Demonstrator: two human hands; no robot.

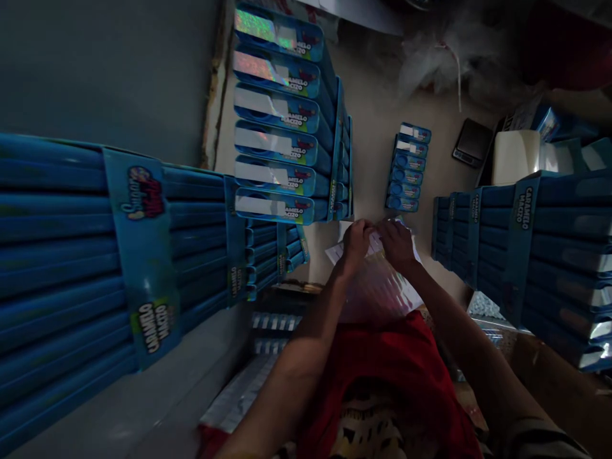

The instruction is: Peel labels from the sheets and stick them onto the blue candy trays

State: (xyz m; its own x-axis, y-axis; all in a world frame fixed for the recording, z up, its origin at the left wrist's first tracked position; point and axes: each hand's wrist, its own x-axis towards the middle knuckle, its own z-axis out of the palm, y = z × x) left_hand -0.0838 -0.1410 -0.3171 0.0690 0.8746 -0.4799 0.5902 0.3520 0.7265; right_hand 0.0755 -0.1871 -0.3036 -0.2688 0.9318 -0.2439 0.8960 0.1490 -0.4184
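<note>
Both hands meet at the top edge of a shiny, partly see-through sheet or pack [380,287] that lies over the front table edge, against the red clothing. My left hand [357,242] has its fingers curled on the sheet's upper left part. Beside it, my right hand [396,242] is bent over the upper right part, fingertips close to the left ones. Pale paper [337,253] sticks out at the left of the hands. The fingertips are dark and small, so what exactly they pinch is hard to make out.
Tall stacks of blue boxes [277,153] stand left of the hands, more boxes [201,236] at the far left. Blue boxes [497,223] are stacked on the right. A short row of blue packs [408,169] lies ahead, near a black scale [472,141] and clear plastic [440,64].
</note>
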